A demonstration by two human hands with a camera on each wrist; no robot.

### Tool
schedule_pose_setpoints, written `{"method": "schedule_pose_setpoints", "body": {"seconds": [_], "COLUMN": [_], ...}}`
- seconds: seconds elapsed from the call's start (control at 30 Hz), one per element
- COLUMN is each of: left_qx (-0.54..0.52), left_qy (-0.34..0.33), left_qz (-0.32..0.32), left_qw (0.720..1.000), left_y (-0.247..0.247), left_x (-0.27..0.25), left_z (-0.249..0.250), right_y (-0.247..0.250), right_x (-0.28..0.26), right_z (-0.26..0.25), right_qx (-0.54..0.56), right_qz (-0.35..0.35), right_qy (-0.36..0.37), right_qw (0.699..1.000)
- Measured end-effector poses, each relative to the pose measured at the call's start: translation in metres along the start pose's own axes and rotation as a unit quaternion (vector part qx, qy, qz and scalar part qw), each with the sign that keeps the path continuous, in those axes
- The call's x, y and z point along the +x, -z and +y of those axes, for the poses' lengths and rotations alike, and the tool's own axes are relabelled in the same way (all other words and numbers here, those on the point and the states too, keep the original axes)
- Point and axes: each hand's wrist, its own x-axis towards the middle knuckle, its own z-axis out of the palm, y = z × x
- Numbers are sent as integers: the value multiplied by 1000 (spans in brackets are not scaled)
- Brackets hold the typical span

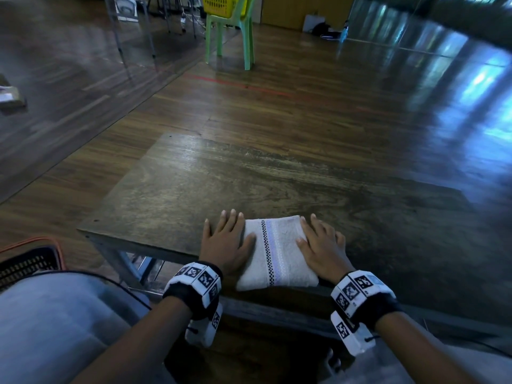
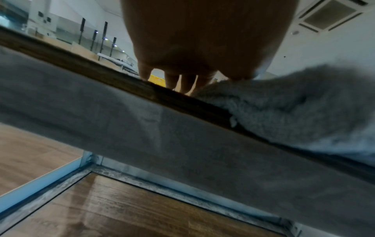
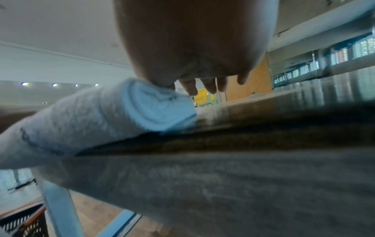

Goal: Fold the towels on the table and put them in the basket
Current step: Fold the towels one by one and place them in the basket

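Towel: a folded cream towel (image 1: 275, 252) with a checkered stripe is lying at the lower centre of the head view, on the near edge of the table and slightly overhanging it; its layered end (image 3: 154, 110) is showing in the right wrist view.
Left hand: the left hand (image 1: 225, 242) is lying flat at the towel's left side, fingers straight and spread, thumb resting on the cloth, the other fingertips (image 2: 172, 81) touching the wood.
Right hand: the right hand (image 1: 322, 245) is pressing flat on the towel's right part, fingers straight and slightly spread, nothing pinched.
Table: the dark wooden table (image 1: 249, 176) is filling the middle of the head view.
Basket: a dark mesh basket (image 1: 27, 263) with an orange rim is sitting on the floor at the lower left edge, well apart from the towel.
Background: a green chair (image 1: 235, 29) is carrying a yellow basket (image 1: 219, 5) at the top centre.
Wrists: marker-patterned bands (image 1: 198, 278) are wrapping both wrists.
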Motion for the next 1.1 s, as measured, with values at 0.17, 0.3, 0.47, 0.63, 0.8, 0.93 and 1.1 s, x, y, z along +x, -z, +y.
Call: {"method": "schedule_pose_setpoints", "body": {"seconds": [0.17, 0.3, 0.47, 0.63, 0.8, 0.93, 1.1], "left_qx": [-49, -112, -209, -296, -407, -440, -481], "left_qy": [34, 75, 103, 123, 154, 154, 119], "left_qz": [44, 13, -20, -10, -10, -38, -11], "left_qw": [997, 991, 972, 947, 900, 884, 869], "left_y": [11, 16, 22, 31, 31, 43, 78], "left_x": [-15, -20, -21, -18, -23, -32, -53], "left_z": [1, 10, 18, 27, 24, 22, 19], "right_y": [18, 16, 11, 17, 21, 29, 59], "right_x": [-6, -5, 1, 6, -4, -23, -52], "right_z": [5, 2, -8, -16, -20, -28, -45], "right_qx": [50, 118, 225, 286, 404, 435, 413], "right_qz": [39, -9, -20, -41, -35, -2, 57], "right_qy": [-47, -84, -106, -126, -140, -116, -45], "right_qw": [997, 989, 968, 949, 903, 893, 908]}}
